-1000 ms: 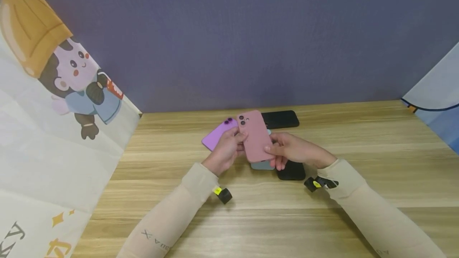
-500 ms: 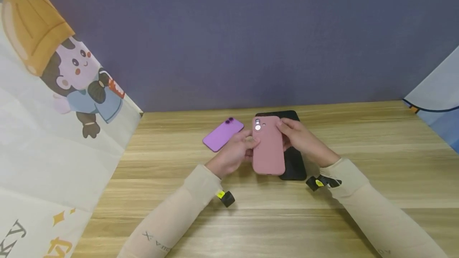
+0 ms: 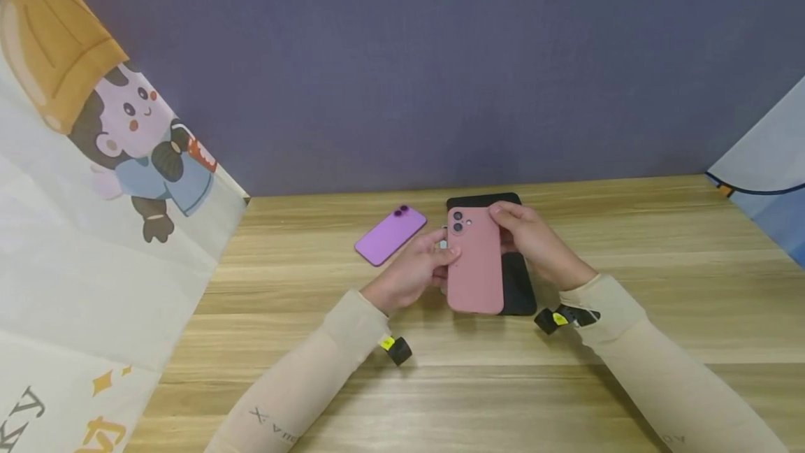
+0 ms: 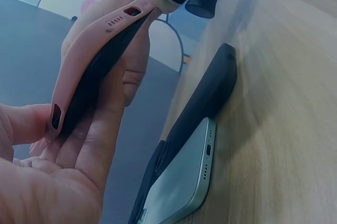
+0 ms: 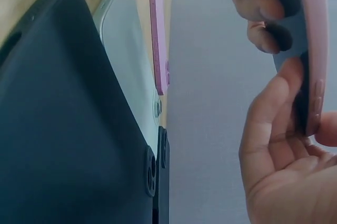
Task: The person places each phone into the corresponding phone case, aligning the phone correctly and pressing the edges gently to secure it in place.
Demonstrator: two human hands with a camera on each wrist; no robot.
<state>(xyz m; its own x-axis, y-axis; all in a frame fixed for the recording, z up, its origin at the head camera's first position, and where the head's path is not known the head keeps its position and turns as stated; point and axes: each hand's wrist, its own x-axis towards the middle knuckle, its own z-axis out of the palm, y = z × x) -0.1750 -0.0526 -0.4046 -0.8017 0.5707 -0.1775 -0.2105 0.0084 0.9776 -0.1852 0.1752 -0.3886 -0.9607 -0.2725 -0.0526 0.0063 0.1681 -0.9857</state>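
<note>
in the head view, a little right of the middle of the frame, a pink-cased smartphone point(image 3: 476, 264) is held up above the wooden table point(image 3: 478, 397), its back with two lenses facing up. the left hand point(image 3: 411, 271) pinches its left long edge, with the thumb on the back and the other fingers curled underneath. the right hand point(image 3: 537, 243) pinches it near the upper right corner, also with thumb above and fingers bent below. behind it, one black phone point(image 3: 487, 198) shows along its top and another black phone point(image 3: 519, 285) at its lower right. a purple smartphone point(image 3: 391, 235) lies slanted to the left, apart from these. in the left wrist view, at the lower middle, a pale green smartphone point(image 4: 184, 174) lies close beside the black ones.
</note>
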